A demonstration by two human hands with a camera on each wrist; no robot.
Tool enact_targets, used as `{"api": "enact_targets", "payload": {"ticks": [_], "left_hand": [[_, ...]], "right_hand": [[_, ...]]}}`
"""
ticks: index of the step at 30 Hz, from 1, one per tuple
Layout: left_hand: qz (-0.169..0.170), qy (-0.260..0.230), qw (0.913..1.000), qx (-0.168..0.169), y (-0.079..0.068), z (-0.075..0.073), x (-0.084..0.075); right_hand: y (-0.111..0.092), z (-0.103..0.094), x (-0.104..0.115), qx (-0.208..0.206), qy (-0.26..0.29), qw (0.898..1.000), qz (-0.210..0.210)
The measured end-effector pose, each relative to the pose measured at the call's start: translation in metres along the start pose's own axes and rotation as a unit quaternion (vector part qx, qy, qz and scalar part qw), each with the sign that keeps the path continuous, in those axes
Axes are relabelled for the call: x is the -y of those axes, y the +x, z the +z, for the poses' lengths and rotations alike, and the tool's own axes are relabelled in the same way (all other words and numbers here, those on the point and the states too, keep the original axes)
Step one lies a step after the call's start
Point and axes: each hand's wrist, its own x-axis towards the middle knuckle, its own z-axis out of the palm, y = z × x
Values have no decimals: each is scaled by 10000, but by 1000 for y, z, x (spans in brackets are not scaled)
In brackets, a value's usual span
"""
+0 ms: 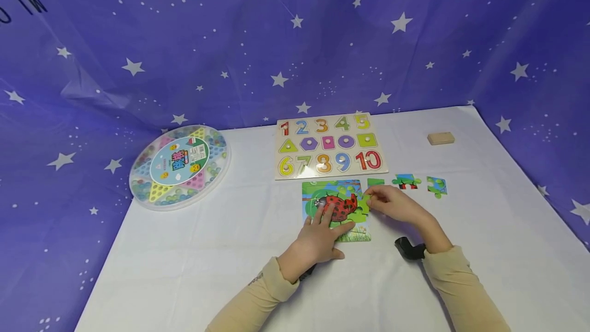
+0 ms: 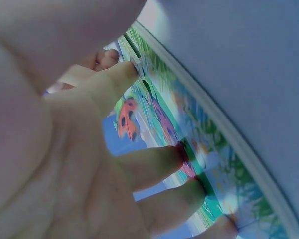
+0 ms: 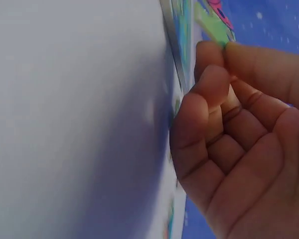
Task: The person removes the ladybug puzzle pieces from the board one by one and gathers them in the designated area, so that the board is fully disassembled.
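A ladybug jigsaw puzzle (image 1: pixel 334 185) lies on the white table. My left hand (image 1: pixel 317 242) rests on its lower left part, fingers spread and fairly straight; the left wrist view shows the fingertips (image 2: pixel 172 155) touching the picture. At the puzzle's right edge, my right hand (image 1: pixel 389 202) pinches a green puzzle piece (image 3: pixel 213 25) between thumb and index finger. That piece carries a bit of the red ladybug and appears tilted up off the puzzle. Loose pieces lie beyond the right hand: a green one (image 1: pixel 375 182), a blue and red one (image 1: pixel 407 182) and a blue-green one (image 1: pixel 437 186).
A wooden number and shape board (image 1: pixel 332 174) lies just behind the puzzle. To the left is a round Chinese checkers box (image 1: pixel 181 167) with marbles. A small wooden block (image 1: pixel 441 138) sits at the back right. A purple starry cloth (image 1: pixel 258 40) hangs behind the table.
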Motion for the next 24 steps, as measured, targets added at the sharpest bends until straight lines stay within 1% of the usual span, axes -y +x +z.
{"api": "enact_targets", "payload": {"ticks": [3,7,11,14,16,18,20,24], "left_hand": [[49,-287,9995,89,0,-2,-1],[51,-586,9981,183,-1,-4,0],[-1,-644,9978,174,-1,-3,1],[-13,-627,9979,147,-1,-2,2],[-5,-622,9980,134,-1,-2,2],[17,-610,9981,129,-1,-2,1],[35,-598,9981,127,-2,-3,1],[75,-571,9982,168,-2,-3,0]], "right_hand": [[-13,-16,-6,-296,-201,9992,159],[-38,-41,-16,-592,-188,9962,605],[-68,-65,-27,-672,-113,9901,1226],[-86,-78,-36,-671,-244,9832,1677],[-93,-83,-41,-644,-383,9801,1839],[-98,-85,-45,-640,-504,9783,1904],[-101,-85,-47,-681,-613,9783,1861],[-104,-84,-50,-779,-782,9746,1950]]}}
